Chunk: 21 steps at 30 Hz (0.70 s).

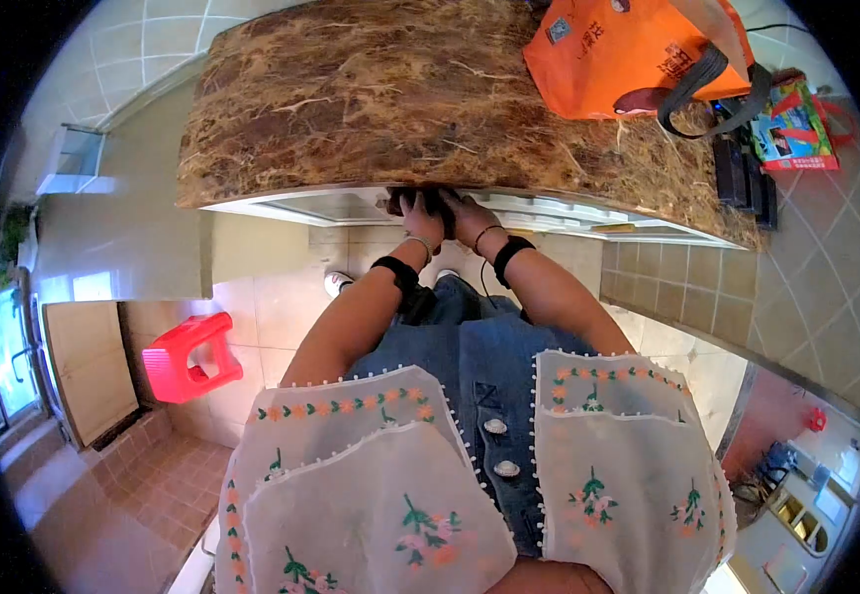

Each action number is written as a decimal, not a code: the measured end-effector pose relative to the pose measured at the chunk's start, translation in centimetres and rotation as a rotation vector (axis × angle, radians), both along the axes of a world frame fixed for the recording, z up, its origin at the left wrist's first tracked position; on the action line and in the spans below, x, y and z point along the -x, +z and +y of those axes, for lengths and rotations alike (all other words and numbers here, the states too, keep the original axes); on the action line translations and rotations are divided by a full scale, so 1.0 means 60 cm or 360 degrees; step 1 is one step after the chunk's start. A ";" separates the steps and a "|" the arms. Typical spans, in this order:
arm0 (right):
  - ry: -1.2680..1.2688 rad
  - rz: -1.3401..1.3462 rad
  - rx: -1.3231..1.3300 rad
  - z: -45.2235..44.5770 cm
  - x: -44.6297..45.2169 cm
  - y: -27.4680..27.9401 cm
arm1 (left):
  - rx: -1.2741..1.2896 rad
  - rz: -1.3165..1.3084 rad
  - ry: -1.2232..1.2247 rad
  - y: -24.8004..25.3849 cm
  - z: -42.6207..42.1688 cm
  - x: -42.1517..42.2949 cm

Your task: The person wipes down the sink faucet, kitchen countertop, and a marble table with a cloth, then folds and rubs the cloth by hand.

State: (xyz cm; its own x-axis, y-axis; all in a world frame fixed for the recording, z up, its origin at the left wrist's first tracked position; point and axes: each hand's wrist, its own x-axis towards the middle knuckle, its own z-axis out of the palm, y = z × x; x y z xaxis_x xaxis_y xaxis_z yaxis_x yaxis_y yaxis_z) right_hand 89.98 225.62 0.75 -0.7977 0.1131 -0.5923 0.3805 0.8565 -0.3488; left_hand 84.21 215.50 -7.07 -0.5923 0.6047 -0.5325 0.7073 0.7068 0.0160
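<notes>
Both hands are together at the front edge of a brown marbled countertop [381, 99], by a white-framed opening just below it. My left hand [423, 220] has its fingers bent around a dark brown item [397, 202] that is partly under the counter edge. Close beside it on the right, my right hand [470, 218] touches the dark material between the hands, its fingers curled. What exactly the dark item is cannot be made out. Dark bands are on both wrists.
An orange bag [608, 59] with a dark strap stands on the counter's right side, near dark boxes [737, 173] and a colourful package [794, 127]. A pink plastic stool [188, 361] is on the tiled floor at left.
</notes>
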 end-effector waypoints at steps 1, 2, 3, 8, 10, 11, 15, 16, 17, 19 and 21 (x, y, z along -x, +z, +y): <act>-0.0075 -0.0031 0.0047 0.008 -0.006 0.007 | -0.0319 0.0029 0.0136 -0.090 0.010 0.007; -0.0148 -0.0064 0.0096 0.015 -0.012 0.008 | -0.0634 0.0055 0.0277 -0.140 0.017 0.008; -0.0152 -0.0077 0.0096 0.029 -0.023 -0.034 | -0.0632 0.0040 0.0276 -0.132 0.026 0.001; 0.0009 0.0488 -0.0178 0.067 -0.060 -0.150 | 0.0167 -0.0214 -0.0048 0.054 0.087 -0.009; 0.0005 0.0483 -0.0260 0.065 -0.081 -0.105 | -0.0079 -0.0129 -0.0021 -0.009 0.111 -0.032; -0.0018 0.0473 -0.0343 0.070 -0.092 -0.090 | -0.0320 -0.0043 -0.0013 -0.043 0.120 -0.045; 0.0258 0.0268 -0.0479 0.072 -0.108 -0.019 | -0.0340 -0.0236 0.0087 -0.022 0.120 -0.079; -0.0011 0.0160 -0.0300 0.071 -0.094 -0.036 | -0.0337 -0.0239 0.0078 -0.024 0.111 -0.071; -0.0282 0.0049 -0.0118 0.068 -0.081 -0.053 | -0.0384 -0.0209 0.0051 -0.025 0.101 -0.061; 0.0214 0.0041 -0.0322 0.060 -0.050 -0.101 | -0.0307 0.0081 -0.0103 -0.023 0.082 -0.037; 0.0705 0.0024 -0.0520 0.045 -0.030 -0.128 | -0.0147 0.0067 -0.0178 -0.016 0.065 -0.011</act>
State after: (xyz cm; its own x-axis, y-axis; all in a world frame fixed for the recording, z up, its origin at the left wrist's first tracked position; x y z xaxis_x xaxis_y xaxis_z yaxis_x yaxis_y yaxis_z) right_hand 91.76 228.34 -6.95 -0.8189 -0.0594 -0.5708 -0.0443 0.9982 -0.0402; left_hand 84.88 219.42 -8.02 -0.5390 0.7135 -0.4476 0.7830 0.6203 0.0458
